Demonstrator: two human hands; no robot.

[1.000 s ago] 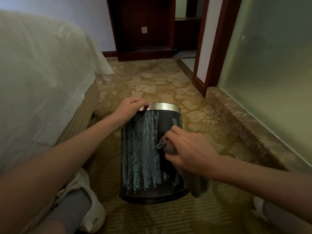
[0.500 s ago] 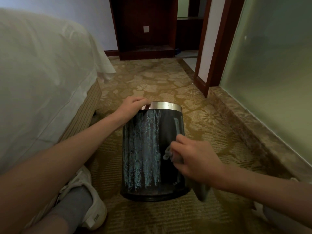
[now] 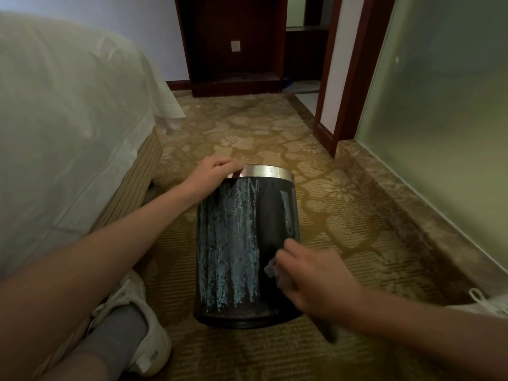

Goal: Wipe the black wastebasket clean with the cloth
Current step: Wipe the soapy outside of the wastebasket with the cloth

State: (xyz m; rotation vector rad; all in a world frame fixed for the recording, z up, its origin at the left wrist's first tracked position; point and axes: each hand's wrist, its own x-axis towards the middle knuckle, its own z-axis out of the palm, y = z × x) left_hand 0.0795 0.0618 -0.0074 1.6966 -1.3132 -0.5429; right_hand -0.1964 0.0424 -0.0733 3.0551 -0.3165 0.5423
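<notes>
**Black wastebasket (image 3: 233,243) held at the rim, cloth at its side wall**

The wastebasket sits on the patterned carpet (image 3: 275,133) between the bed (image 3: 68,105) and the marble sill, tipped away from the person with its base nearest; whether it lies fully flat cannot be told. The left grip (image 3: 214,171) curls its fingers over the metal rim band (image 3: 264,171), bracing the mouth end. The right grip (image 3: 316,281) is closed round the bunched cloth (image 3: 270,270), pressing it to the lower right of the wall, with a tail hanging below the hand.

The bin looks light, stiff and thin-walled, so it would likely roll or skid under a firm stroke. The rim is the sensible hold. The bluish streaked film suggests a slick surface, and the soft cloth should follow the curve.
</notes>
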